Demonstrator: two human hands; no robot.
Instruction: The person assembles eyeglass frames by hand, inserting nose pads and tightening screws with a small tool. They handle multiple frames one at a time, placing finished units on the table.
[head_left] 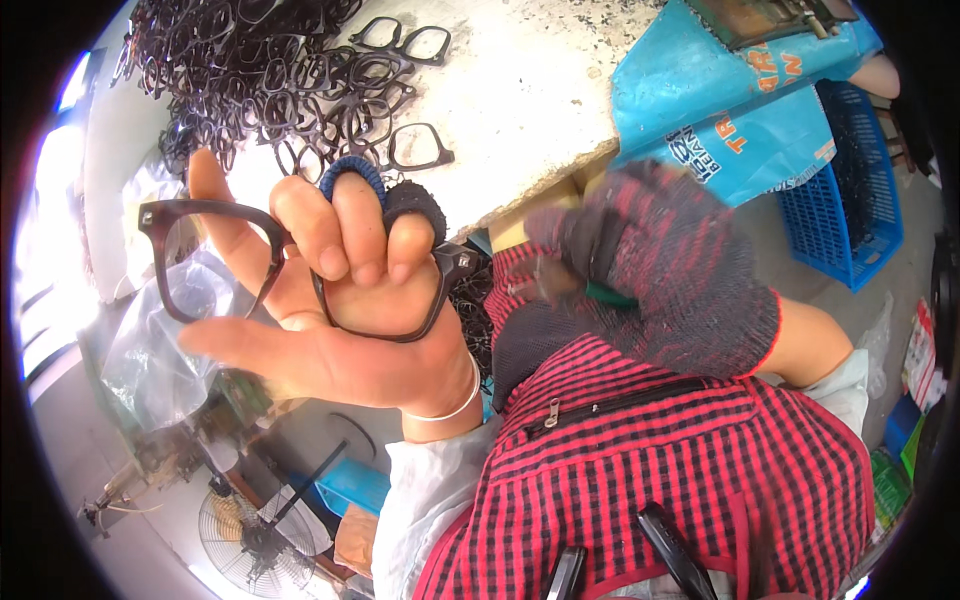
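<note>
While my left hand (330, 300) lifts one dark glasses frame (290, 265), fingers curled shut around it, my gloved right hand (665, 270) pinches a small green-handled tool (610, 295). Many frames (260, 80) are heaped on the table (520, 100), seemingly unhandled.

We take this for a small eyewear workshop. A heap of dark spectacle frames (260, 70) lies piled on the rough, pale desk (520, 90), far too many for a home. Beside it we see a blue plastic crate (860, 200), a blue printed sack (730, 110), clear plastic bags (160, 340) and a floor fan (255, 545) below.
</note>
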